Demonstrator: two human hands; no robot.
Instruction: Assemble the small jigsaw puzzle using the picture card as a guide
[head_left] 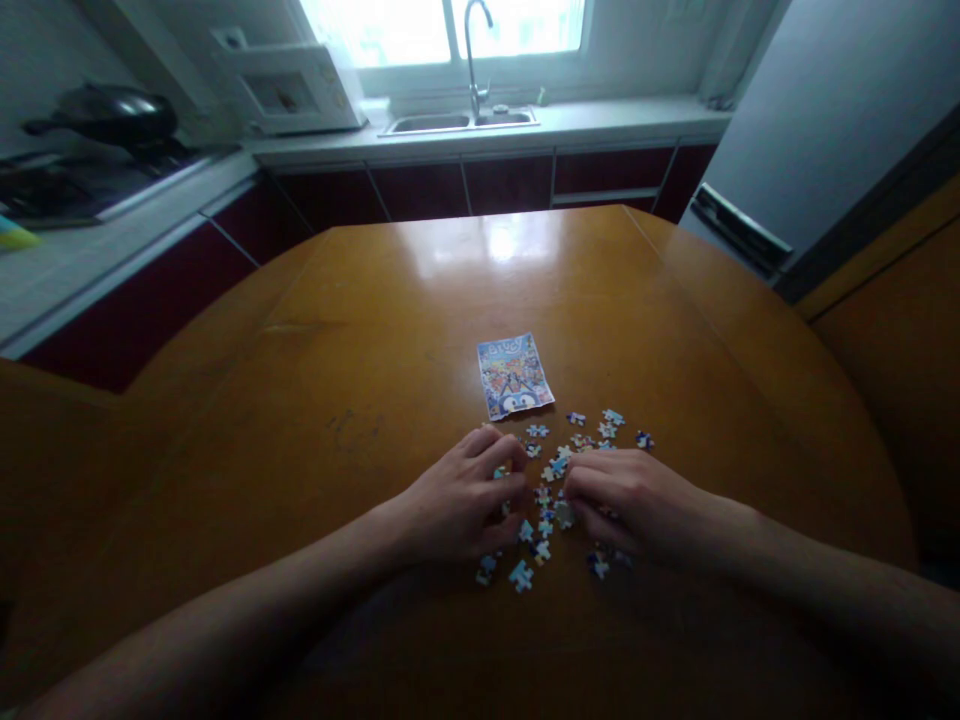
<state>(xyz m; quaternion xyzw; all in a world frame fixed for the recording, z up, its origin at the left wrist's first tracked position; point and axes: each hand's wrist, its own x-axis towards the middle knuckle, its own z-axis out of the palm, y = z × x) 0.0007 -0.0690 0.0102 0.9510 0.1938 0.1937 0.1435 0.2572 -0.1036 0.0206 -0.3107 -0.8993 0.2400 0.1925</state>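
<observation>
Many small jigsaw puzzle pieces (543,495), mostly blue and white, lie scattered on the wooden table between and around my hands. My left hand (472,492) hovers low at the left of the pile, its fingers bent and the thumb apart from them, with some pieces partly hidden beneath. From the right side, my right hand (634,497) reaches in with fingers curled together. A greyish puzzle piece (563,515) shows at its fingertips and appears pinched there; the palm hides other pieces. Beyond the hands lies a creased picture sheet (516,377) with a colourful cartoon print.
The large brown table (420,300) has rounded sides. Behind it are a counter with a double sink (431,123) and tap, and a white microwave (289,90). A dark wok (112,115) sits on the stove at left. A pale refrigerator (825,120) stands at right.
</observation>
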